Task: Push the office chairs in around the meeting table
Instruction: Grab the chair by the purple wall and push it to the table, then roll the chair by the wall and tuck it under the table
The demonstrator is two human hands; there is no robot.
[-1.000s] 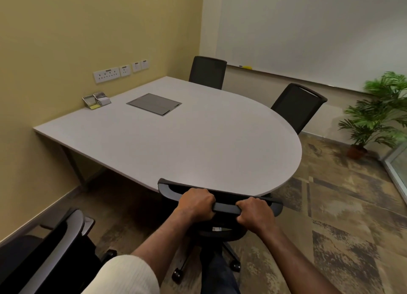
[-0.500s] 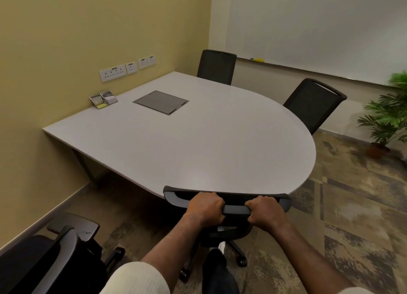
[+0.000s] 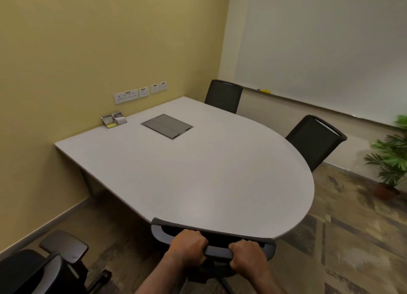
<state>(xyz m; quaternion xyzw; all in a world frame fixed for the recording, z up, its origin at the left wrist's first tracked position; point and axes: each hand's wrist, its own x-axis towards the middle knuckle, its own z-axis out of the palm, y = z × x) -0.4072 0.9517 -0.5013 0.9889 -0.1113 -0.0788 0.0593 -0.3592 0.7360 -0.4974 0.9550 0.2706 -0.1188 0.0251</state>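
Both hands, left hand (image 3: 187, 246) and right hand (image 3: 247, 255), gripped the black mesh office chair's top rail (image 3: 217, 250) against the white rounded meeting table (image 3: 198, 172).

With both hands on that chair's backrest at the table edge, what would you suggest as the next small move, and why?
Probably let go and turn to the chair at lower left. The left hand and right hand grip the top of the backrest, which already meets the edge of the meeting table, so this chair looks pushed in. The lower-left one stands well clear of the table.
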